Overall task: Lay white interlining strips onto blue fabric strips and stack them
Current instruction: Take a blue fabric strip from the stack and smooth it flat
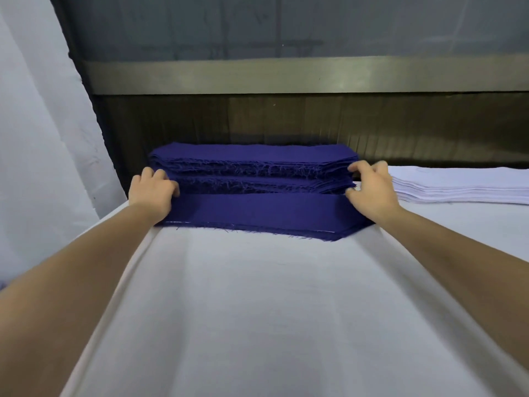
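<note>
A tall stack of blue fabric strips [252,164] with frayed edges lies across the far end of the white-covered table [257,310]. In front of it a low pile of blue strips [257,212] lies flat. My left hand [153,193] grips the left end of the tall stack, fingers curled into its layers. My right hand [370,186] grips the stack's right end, thumb and fingers spread over the edges. A pile of white interlining strips [458,187] lies to the right, just behind my right hand.
A dark panel with a metal rail [286,75] rises right behind the stacks. White cloth [37,138] hangs at the left beside the table. The table's left edge runs diagonally under my left forearm.
</note>
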`<state>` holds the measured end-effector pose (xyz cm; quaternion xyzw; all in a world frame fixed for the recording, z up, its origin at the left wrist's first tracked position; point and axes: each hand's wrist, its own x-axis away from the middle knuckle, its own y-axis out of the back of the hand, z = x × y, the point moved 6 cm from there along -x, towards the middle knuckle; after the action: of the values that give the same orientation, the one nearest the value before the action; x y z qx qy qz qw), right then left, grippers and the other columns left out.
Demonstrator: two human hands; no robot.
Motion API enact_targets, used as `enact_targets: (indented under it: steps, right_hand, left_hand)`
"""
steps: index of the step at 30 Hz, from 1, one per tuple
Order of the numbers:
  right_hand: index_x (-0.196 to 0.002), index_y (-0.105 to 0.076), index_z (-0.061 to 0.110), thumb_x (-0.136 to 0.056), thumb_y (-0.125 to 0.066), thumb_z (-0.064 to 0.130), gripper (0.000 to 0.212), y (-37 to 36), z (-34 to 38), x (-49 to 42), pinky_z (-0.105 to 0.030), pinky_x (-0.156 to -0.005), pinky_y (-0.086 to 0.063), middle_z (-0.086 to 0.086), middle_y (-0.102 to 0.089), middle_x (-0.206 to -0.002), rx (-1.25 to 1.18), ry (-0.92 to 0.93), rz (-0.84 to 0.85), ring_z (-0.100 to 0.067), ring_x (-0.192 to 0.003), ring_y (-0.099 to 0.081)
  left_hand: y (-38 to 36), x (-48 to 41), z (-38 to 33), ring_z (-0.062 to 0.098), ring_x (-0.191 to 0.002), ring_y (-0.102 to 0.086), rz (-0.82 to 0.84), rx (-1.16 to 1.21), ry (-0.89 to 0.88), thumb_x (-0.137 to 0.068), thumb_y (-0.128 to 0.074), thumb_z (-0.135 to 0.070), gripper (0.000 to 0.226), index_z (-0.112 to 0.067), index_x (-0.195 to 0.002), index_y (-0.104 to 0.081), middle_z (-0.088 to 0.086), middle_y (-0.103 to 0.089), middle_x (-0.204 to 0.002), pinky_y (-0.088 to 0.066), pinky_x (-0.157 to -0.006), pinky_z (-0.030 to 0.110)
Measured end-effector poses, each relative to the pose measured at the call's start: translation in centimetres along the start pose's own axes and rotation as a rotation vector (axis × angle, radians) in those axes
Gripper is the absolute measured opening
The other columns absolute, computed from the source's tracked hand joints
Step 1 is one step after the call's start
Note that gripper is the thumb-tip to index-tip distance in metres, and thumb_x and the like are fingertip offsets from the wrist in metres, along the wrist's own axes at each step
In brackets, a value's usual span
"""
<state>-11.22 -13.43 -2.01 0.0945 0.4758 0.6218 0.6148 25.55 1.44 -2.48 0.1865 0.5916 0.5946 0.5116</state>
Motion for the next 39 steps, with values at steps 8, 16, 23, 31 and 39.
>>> enact_targets:
  steps: [8,16,23,31,39]
  right_hand:
    - [-0.128,-0.057,0.023,-0.095,-0.050,0.009,0.037,-0.1,3.8,-4.3,-0.037,-0.087,-0.034,-0.009,-0.044,-0.120,0.563,0.311,-0.020,-0.031,-0.112,-0.039]
    - [-0.117,-0.061,0.014,-0.087,-0.052,0.002,0.034,-0.8,5.1,-5.0,-0.034,-0.084,-0.033,-0.007,-0.044,-0.120,0.755,0.482,0.047,-0.028,-0.111,-0.042]
    - [-0.116,-0.062,0.012,-0.090,-0.050,-0.001,0.032,-0.6,5.2,-5.9,-0.031,-0.083,-0.036,-0.006,-0.051,-0.116,0.732,0.502,0.008,-0.026,-0.107,-0.046]
    - [-0.100,-0.062,0.007,-0.091,-0.055,0.006,0.012,1.0,5.1,-6.9,-0.033,-0.070,-0.040,-0.008,-0.052,-0.111,0.317,0.343,-0.026,-0.028,-0.097,-0.054]
    - [-0.091,-0.060,0.017,-0.090,-0.060,0.020,0.003,2.8,4.1,-6.4,-0.033,-0.075,-0.044,0.005,-0.052,-0.095,0.066,0.267,-0.032,-0.021,-0.090,-0.055]
  left_hand:
    - [4.0,-1.1,-7.4,0.027,-0.106,-0.046,-0.245,0.157,-0.201,-0.091,-0.052,-0.014,0.026,-0.018,-0.116,-0.057,0.007,-0.054,-0.117,-0.034,-0.086,0.036]
    - [6.9,-3.6,-13.0,0.030,-0.111,-0.046,-0.330,0.231,-0.260,-0.097,-0.046,-0.023,0.036,-0.015,-0.132,-0.049,0.009,-0.056,-0.121,-0.036,-0.089,0.039]
    - [7.2,-5.0,-15.1,0.026,-0.111,-0.043,-0.288,0.193,-0.293,-0.100,-0.041,-0.026,0.033,-0.021,-0.129,-0.056,0.005,-0.053,-0.119,-0.034,-0.089,0.036]
    - [7.8,-4.8,-14.8,0.029,-0.108,-0.045,-0.327,0.249,-0.287,-0.100,-0.041,-0.021,0.030,-0.016,-0.123,-0.061,0.007,-0.058,-0.118,-0.034,-0.086,0.037]
    - [8.4,-3.1,-14.8,0.033,-0.096,-0.051,-0.462,0.262,-0.297,-0.098,-0.045,-0.021,0.026,-0.006,-0.110,-0.062,0.013,-0.060,-0.106,-0.036,-0.077,0.040]
